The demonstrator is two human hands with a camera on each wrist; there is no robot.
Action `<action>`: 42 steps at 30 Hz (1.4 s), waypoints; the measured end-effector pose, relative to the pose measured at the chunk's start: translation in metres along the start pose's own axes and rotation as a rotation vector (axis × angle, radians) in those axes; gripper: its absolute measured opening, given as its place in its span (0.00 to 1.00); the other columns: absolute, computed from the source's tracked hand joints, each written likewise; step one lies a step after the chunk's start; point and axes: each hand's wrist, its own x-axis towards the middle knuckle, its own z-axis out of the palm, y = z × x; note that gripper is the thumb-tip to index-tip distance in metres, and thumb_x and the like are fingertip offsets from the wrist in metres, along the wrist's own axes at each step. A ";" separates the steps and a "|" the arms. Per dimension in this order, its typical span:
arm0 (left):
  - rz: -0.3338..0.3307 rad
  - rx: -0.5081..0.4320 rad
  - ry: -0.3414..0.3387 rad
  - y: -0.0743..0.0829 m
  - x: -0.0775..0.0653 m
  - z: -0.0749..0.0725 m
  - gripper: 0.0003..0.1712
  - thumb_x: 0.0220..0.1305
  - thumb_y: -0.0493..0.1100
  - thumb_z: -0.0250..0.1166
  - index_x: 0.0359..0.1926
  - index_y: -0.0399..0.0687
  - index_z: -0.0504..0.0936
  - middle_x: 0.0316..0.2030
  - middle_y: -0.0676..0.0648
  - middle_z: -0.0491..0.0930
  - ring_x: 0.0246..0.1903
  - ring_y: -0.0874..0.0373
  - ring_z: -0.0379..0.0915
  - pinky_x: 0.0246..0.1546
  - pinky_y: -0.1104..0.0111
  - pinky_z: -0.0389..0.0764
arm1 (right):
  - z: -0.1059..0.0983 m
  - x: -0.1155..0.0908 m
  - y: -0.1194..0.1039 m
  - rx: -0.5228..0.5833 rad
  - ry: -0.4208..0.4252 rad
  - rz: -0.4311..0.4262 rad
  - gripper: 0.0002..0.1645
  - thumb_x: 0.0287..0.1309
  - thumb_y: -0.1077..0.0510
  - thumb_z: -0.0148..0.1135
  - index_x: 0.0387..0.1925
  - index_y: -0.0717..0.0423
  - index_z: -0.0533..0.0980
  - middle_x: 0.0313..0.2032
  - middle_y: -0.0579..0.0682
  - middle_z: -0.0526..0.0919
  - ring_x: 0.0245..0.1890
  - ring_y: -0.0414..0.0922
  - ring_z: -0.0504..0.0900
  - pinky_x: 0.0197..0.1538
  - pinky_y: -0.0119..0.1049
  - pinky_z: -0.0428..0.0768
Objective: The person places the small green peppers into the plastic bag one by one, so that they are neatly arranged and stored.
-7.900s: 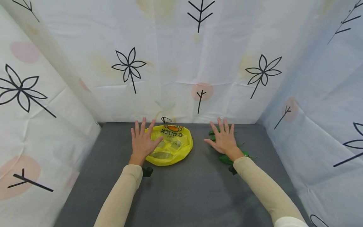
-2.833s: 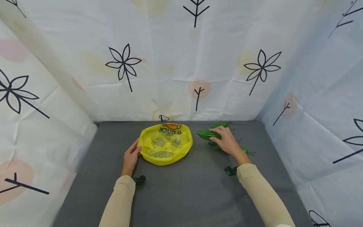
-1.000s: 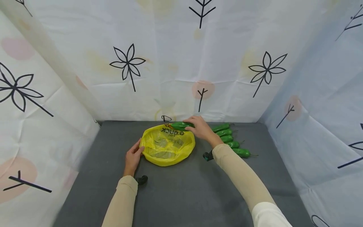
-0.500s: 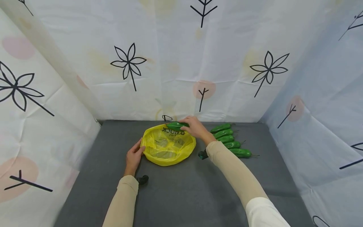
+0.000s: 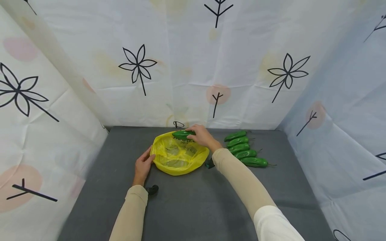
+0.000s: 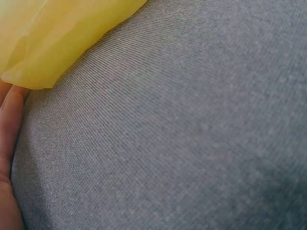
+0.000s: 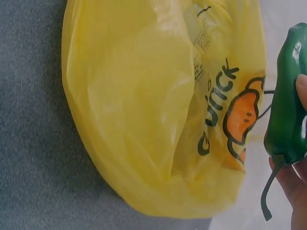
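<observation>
My right hand [image 5: 202,136] grips a green chili pepper [image 5: 181,135] above the back rim of a yellow plastic bag [image 5: 179,171]. In the right wrist view the pepper [image 7: 288,96] is glossy, with its curved stem pointing down, and the thumb lies against its side. The bag stands with its mouth spread wide and has a printed duck and dark lettering inside. At the bag's left edge my left hand [image 5: 143,167] holds the rim between thumb and fingers. In the left wrist view part of that hand [image 6: 9,129] shows beside the yellow plastic [image 6: 57,43].
Several more green peppers [image 5: 238,148] lie in a row on the grey tabletop [image 5: 187,207], right of the bag, their stems to the right. White patterned cloth [image 5: 187,100] closes off the back and both sides.
My right hand has picked a pepper from the row and carried it left over the bag's back edge. My left hand went to the bag's left rim and stays there.
</observation>
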 end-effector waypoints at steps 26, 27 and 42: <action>0.012 0.020 0.006 0.001 -0.001 0.001 0.28 0.72 0.58 0.63 0.71 0.79 0.71 0.72 0.54 0.72 0.66 0.56 0.71 0.42 0.86 0.73 | 0.039 0.022 -0.009 0.035 -0.078 0.048 0.26 0.72 0.55 0.61 0.69 0.49 0.75 0.70 0.53 0.74 0.65 0.52 0.76 0.61 0.47 0.80; 0.013 0.015 0.003 0.001 -0.002 0.001 0.28 0.72 0.58 0.63 0.71 0.78 0.71 0.72 0.54 0.72 0.66 0.56 0.71 0.42 0.86 0.73 | 0.040 0.022 -0.009 0.039 -0.079 0.052 0.26 0.72 0.55 0.61 0.69 0.49 0.75 0.70 0.53 0.74 0.66 0.52 0.76 0.63 0.48 0.79; -0.001 -0.001 -0.008 0.003 -0.001 -0.001 0.29 0.72 0.56 0.64 0.71 0.77 0.71 0.72 0.54 0.71 0.67 0.56 0.70 0.43 0.87 0.73 | 0.054 0.027 -0.011 0.064 -0.091 0.102 0.26 0.72 0.55 0.61 0.69 0.48 0.75 0.71 0.52 0.73 0.66 0.51 0.75 0.64 0.47 0.78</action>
